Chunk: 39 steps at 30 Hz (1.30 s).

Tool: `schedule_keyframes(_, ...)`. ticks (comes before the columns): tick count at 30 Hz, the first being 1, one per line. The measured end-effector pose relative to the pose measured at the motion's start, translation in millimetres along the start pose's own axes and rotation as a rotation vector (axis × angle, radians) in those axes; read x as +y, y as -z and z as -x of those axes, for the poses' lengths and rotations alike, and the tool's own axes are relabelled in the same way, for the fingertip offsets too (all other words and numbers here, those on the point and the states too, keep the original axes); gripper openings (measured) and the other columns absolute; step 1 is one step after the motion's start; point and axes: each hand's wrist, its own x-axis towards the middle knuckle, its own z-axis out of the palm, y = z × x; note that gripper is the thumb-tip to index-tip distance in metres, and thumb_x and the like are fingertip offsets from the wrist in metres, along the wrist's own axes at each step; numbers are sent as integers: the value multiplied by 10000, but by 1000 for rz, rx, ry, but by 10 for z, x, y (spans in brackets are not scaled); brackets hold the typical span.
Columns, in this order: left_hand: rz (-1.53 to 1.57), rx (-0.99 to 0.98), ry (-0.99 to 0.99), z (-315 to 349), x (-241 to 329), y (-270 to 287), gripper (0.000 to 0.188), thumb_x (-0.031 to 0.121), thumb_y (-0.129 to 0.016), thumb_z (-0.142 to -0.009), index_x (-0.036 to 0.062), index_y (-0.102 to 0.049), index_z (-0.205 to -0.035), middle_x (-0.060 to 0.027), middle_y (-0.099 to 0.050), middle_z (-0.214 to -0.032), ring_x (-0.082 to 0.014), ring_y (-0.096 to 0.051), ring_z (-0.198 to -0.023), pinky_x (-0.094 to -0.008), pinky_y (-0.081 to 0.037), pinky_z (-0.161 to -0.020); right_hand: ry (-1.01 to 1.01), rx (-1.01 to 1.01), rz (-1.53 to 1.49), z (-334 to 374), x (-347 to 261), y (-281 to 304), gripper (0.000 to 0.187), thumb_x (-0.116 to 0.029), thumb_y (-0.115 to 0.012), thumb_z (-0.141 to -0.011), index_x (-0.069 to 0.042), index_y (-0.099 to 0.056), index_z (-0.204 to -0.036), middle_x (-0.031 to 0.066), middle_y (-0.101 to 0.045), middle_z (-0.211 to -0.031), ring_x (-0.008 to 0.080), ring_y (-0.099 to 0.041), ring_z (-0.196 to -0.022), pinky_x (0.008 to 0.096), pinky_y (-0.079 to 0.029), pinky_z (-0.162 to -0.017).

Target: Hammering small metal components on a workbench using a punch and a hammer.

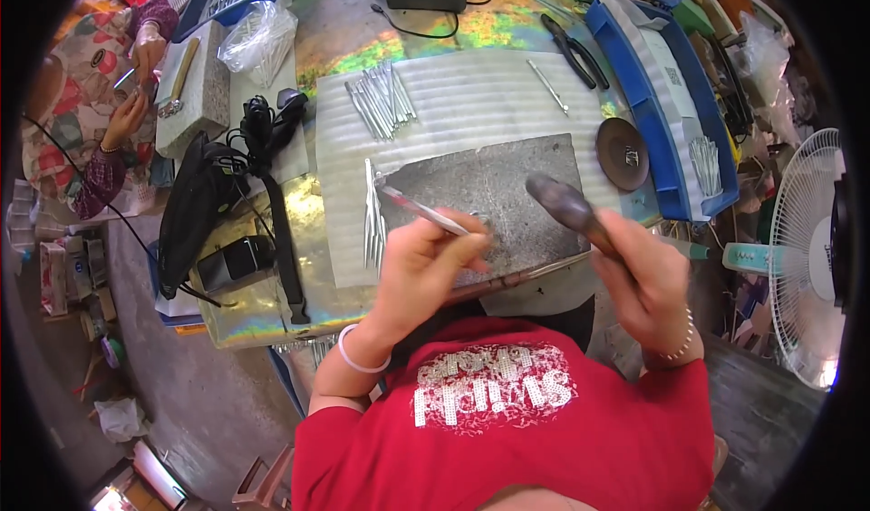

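My left hand pinches a thin silvery rod with a reddish stretch along it. The rod slants over the left side of a dark grey slab, its far end near the slab's left edge. In my right hand is a hammer-like tool with a dark, rounded head, raised above the slab's right side and somewhat blurred. Fingers wrap round its handle. Left of the slab lies a small bundle of thin silvery rods, with a bigger pile of rods farther back on a white foam sheet.
At right are a round dark dish, black-handled pliers, a long blue tray and a fan. A black bag and a stone block with a hammer stand left. Another person works at far left.
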Motion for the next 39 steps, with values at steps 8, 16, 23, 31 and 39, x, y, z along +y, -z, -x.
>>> schedule_keyframes(8,699,44,179,-115,207,154,129,111,-550,-910,13,-561,-994,-136,-631,-915,-138,-624,-603,-220,-522,-546,-170,-46,243,-63,580,-590,385,-14,-584,-791,-35,-509,-1169,162,-554,-907,352,-565,-752,381,-467,-643)
schedule_keyframes(16,240,155,123,-137,252,97,230,106,-512,-924,7,-464,-1125,-158,-629,-834,-168,-614,-578,-223,-492,-520,-55,7,211,-525,1024,-414,254,-97,-586,-811,13,-544,-1036,174,-563,-910,333,-574,-808,369,-462,-711)
schedule_keyframes(23,-85,133,-14,-27,236,146,185,73,-534,-914,-49,-545,-1053,-97,-630,-821,-108,-604,-665,-203,-481,-591,-189,41,395,-1427,2233,-680,170,-122,-568,-759,3,-522,-865,220,-595,-870,387,-580,-838,460,-453,-722)
schedule_keyframes(31,-30,90,26,-21,325,91,206,60,-519,-914,-58,-557,-1078,-65,-622,-713,-90,-592,-646,-196,-472,-565,-317,55,492,-1647,2443,-827,145,-48,-500,-685,12,-524,-815,247,-600,-798,413,-580,-827,481,-457,-741)
schedule_keyframes(39,86,60,-50,-29,152,61,323,-34,-505,-896,-48,-461,-1215,-69,-608,-840,-124,-622,-809,-249,-505,-748,-212,-69,-9,-1354,1348,-127,122,-49,-574,-705,10,-533,-803,82,-521,-660,155,-511,-602,278,-403,-541)
